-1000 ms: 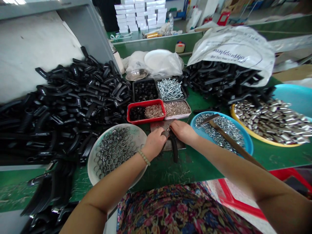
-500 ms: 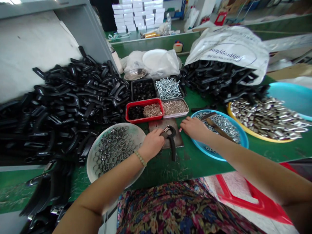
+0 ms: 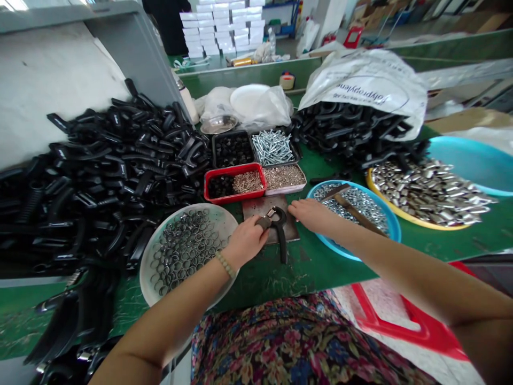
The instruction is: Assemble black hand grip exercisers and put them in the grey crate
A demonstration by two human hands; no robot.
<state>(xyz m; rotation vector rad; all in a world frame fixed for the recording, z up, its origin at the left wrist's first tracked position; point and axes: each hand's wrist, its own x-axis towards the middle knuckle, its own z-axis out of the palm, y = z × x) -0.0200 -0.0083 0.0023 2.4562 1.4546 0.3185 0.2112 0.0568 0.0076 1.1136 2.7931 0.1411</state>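
Head view: a black handle [image 3: 282, 246] is being gripped at its metal-fitted end by the left hand [image 3: 245, 241], closed on a metal plate [image 3: 256, 206], while the right hand [image 3: 312, 216] is being held open and empty beside it; many more black handles [image 3: 120, 171] are being left heaped at upper left.

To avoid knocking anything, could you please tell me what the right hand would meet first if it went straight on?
The right hand would probably meet the black plastic grip held by the left hand; depth is hard to judge.
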